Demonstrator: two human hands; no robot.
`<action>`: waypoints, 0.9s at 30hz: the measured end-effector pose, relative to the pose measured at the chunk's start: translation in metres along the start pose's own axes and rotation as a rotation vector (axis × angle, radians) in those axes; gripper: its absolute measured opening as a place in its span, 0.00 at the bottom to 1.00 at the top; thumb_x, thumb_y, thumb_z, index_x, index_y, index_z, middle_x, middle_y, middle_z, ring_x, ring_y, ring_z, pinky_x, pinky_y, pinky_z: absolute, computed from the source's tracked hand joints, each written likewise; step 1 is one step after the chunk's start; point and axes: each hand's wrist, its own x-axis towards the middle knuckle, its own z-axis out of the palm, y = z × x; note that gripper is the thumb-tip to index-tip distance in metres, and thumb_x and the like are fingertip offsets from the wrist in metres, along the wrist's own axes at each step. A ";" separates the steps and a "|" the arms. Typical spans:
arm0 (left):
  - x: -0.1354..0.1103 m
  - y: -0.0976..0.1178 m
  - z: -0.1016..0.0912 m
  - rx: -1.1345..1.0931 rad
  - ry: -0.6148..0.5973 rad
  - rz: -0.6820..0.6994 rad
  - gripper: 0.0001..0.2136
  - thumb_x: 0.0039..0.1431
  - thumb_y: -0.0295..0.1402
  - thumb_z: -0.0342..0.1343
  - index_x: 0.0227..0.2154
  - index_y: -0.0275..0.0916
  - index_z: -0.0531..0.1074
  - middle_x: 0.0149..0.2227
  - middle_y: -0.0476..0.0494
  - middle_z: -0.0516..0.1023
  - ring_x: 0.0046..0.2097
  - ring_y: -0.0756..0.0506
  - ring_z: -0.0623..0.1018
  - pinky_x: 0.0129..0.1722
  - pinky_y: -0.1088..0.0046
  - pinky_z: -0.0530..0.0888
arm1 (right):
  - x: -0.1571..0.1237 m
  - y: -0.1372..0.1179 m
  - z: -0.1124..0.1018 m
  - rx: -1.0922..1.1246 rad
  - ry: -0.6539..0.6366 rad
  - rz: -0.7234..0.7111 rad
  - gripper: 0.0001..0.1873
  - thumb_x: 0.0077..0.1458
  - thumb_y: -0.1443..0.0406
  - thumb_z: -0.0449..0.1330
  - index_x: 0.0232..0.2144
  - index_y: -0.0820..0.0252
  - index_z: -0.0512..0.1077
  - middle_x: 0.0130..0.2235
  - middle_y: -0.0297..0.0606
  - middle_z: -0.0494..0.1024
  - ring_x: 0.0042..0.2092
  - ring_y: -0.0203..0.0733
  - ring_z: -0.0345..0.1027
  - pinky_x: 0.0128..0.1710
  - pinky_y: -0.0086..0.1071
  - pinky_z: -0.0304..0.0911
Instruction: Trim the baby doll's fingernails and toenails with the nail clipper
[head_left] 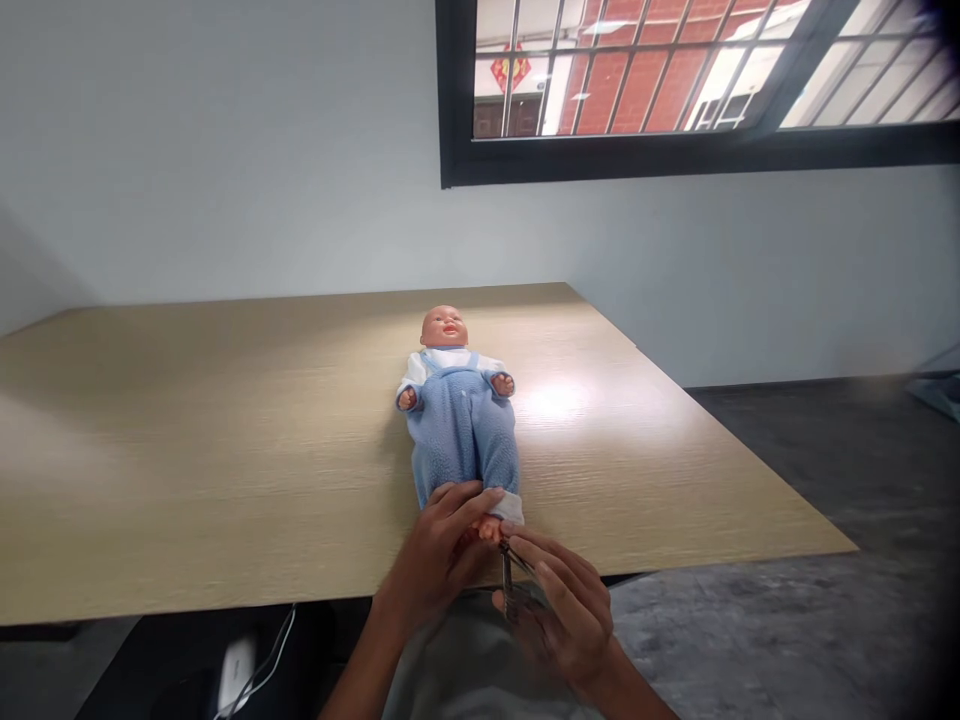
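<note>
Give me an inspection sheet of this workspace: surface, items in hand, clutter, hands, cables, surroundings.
Surface: wooden table, light grain, glare patch beside the doll.
Items in hand: baby doll lying face up in a blue romper, feet at the near edge; small metal tool, looks like nail clippers, its tip at the doll's foot.
Clutter: nothing seen on the table besides the doll.
Hands: left hand grips the doll's foot; right hand holds the metal tool.
Cables: white cable and a white device under the table's near edge.
Surroundings: plain wall, barred window showing red brick, dark floor.
</note>
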 end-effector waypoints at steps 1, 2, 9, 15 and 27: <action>0.000 0.000 0.000 -0.003 0.001 0.001 0.19 0.74 0.38 0.48 0.64 0.43 0.66 0.60 0.38 0.72 0.61 0.41 0.71 0.61 0.60 0.68 | 0.001 0.000 0.000 0.001 -0.010 -0.007 0.27 0.64 0.69 0.60 0.64 0.66 0.61 0.43 0.52 0.83 0.51 0.51 0.79 0.42 0.42 0.80; 0.000 0.000 0.000 -0.006 0.000 0.001 0.19 0.74 0.38 0.48 0.64 0.44 0.66 0.60 0.38 0.72 0.61 0.41 0.71 0.61 0.60 0.68 | 0.002 -0.001 -0.001 0.003 -0.020 -0.016 0.26 0.64 0.71 0.60 0.63 0.67 0.61 0.43 0.52 0.83 0.52 0.50 0.79 0.43 0.42 0.80; 0.001 -0.002 0.002 -0.023 0.002 -0.011 0.19 0.74 0.38 0.48 0.64 0.45 0.66 0.60 0.39 0.72 0.60 0.41 0.71 0.61 0.59 0.68 | 0.019 -0.008 -0.005 -0.007 -0.094 -0.047 0.19 0.61 0.73 0.63 0.53 0.66 0.68 0.42 0.52 0.82 0.54 0.50 0.77 0.47 0.41 0.79; -0.001 -0.002 0.002 -0.031 0.003 -0.022 0.19 0.74 0.38 0.48 0.64 0.45 0.65 0.61 0.38 0.71 0.61 0.40 0.70 0.61 0.58 0.68 | 0.024 -0.010 -0.007 0.020 -0.113 0.007 0.18 0.61 0.75 0.60 0.53 0.62 0.70 0.43 0.49 0.83 0.53 0.49 0.78 0.49 0.39 0.78; 0.000 0.002 -0.001 -0.062 -0.022 -0.058 0.20 0.74 0.41 0.47 0.64 0.44 0.66 0.60 0.36 0.71 0.60 0.39 0.70 0.60 0.56 0.69 | 0.011 0.002 -0.008 0.113 -0.110 0.319 0.16 0.66 0.58 0.61 0.52 0.57 0.72 0.44 0.43 0.85 0.42 0.47 0.83 0.44 0.36 0.79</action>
